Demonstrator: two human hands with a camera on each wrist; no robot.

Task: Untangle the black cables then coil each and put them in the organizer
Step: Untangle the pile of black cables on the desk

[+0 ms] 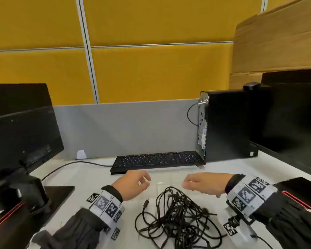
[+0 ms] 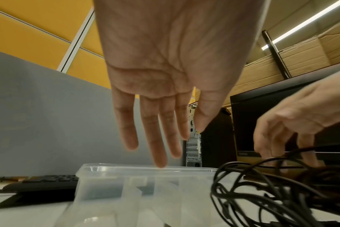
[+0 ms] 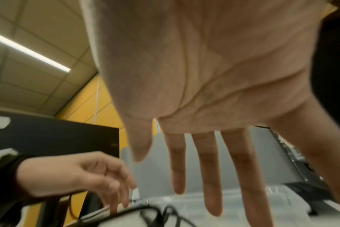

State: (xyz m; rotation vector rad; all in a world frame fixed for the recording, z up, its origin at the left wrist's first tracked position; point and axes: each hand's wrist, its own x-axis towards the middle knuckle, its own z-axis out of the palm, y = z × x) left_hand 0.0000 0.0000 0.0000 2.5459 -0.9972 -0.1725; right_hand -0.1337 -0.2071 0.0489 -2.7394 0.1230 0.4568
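Observation:
A tangled heap of black cables (image 1: 178, 218) lies on the white desk in front of me, one plug end (image 1: 147, 201) sticking out at its upper left. Just beyond it sits a clear plastic organizer (image 1: 162, 184) with divided compartments (image 2: 145, 184), hard to make out from the head view. My left hand (image 1: 133, 184) hovers left of the organizer, fingers relaxed and holding nothing. My right hand (image 1: 203, 183) hovers at its right, fingers spread straight (image 3: 210, 176), also holding nothing. The cables (image 2: 272, 192) show at the right of the left wrist view.
A black keyboard (image 1: 158, 160) lies behind the organizer. A black computer tower (image 1: 224, 124) stands at the back right beside a monitor (image 1: 291, 119). Another monitor (image 1: 20, 133) on its stand is at the left, with a cable (image 1: 70, 164) running across the desk.

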